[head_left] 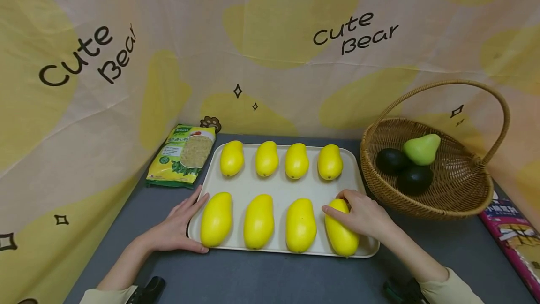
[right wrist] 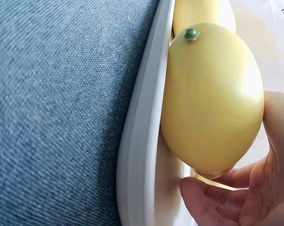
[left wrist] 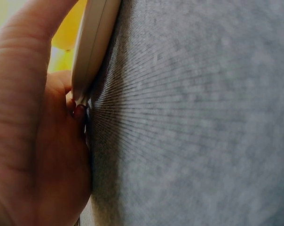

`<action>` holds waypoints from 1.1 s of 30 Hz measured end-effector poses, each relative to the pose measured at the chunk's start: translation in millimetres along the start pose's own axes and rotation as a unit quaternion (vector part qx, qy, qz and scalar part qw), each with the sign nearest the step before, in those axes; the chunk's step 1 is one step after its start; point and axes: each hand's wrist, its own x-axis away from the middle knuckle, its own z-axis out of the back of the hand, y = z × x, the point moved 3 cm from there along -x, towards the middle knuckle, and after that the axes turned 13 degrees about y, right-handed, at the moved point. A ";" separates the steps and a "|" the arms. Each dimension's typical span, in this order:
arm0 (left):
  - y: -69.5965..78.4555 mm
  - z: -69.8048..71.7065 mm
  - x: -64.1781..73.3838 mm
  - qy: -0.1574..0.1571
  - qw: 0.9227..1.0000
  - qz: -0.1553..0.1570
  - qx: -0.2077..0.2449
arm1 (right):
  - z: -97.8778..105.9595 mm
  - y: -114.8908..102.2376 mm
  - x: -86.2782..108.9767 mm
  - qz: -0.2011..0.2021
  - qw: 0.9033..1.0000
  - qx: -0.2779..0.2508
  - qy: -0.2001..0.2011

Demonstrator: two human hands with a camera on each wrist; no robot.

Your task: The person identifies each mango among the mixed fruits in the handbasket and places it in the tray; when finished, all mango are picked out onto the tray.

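A white rectangular tray [head_left: 270, 186] bears two rows of yellow mangoes, the back row with a mango [head_left: 296, 161] and others, the front row with a mango [head_left: 258, 222] and others. My right hand [head_left: 363, 212] grips the front row's rightmost mango [head_left: 343, 236], thumb on its left side and fingers over its far end. In the right wrist view that mango [right wrist: 212, 99] shows its green stem tip beside the tray rim [right wrist: 139, 136]. My left hand [head_left: 179, 229] rests against the tray's left front corner, fingers spread along the side, thumb at the front edge.
A wicker basket [head_left: 455, 172] with a tall handle stands right of the tray, holding a green pear [head_left: 423, 149] and two dark avocados [head_left: 415, 180]. Behind left lies a yellow-green food packet [head_left: 183, 154]. A purple package [head_left: 512, 238] lies at the right edge. A printed cloth hangs behind.
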 end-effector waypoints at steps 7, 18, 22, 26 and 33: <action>-0.1 -0.2 1.0 -0.002 1.000 0.005 -0.002 | -0.1 0.9 2.3 0.014 1.000 -0.016 -0.004; -0.3 -0.6 0.9 0.001 1.000 0.001 0.001 | -0.1 3.4 5.2 0.024 0.999 -0.031 0.005; 1.3 -0.5 0.6 0.003 1.000 -0.002 0.001 | -0.7 5.1 4.8 0.027 0.999 -0.038 0.010; 1.5 -1.0 2.5 -0.001 1.000 0.008 0.004 | -1.6 7.6 5.5 0.020 0.999 -0.041 0.007; 7.0 16.2 15.2 -0.044 0.997 0.063 -0.010 | 7.6 2.2 14.0 0.014 0.998 -0.047 0.032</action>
